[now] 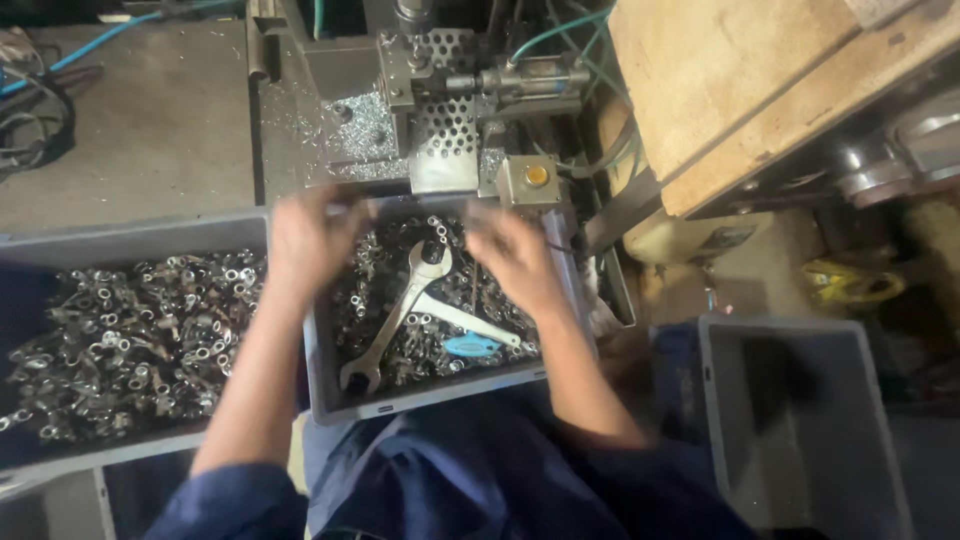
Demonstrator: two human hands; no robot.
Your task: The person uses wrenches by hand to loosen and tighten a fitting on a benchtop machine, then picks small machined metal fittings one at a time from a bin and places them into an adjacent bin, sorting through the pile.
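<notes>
My left hand [305,240] hovers blurred over the far left corner of a grey bin [420,398] on my lap. My right hand [512,250] hangs over the bin's far right side. Both are motion-blurred, so I cannot tell whether either holds anything. The bin holds several small metal ring parts [375,285]. On them lie two open-ended spanners, a long one [398,315] and a shorter one [465,322], beside a small blue tool [472,346].
A larger grey bin [130,240] full of similar metal parts [130,330] stands at the left. An empty grey bin [800,420] sits at the lower right. Ahead is a machine with a perforated plate [445,125], a yellow button [537,175] and metal shavings. A wooden block [740,80] is at the upper right.
</notes>
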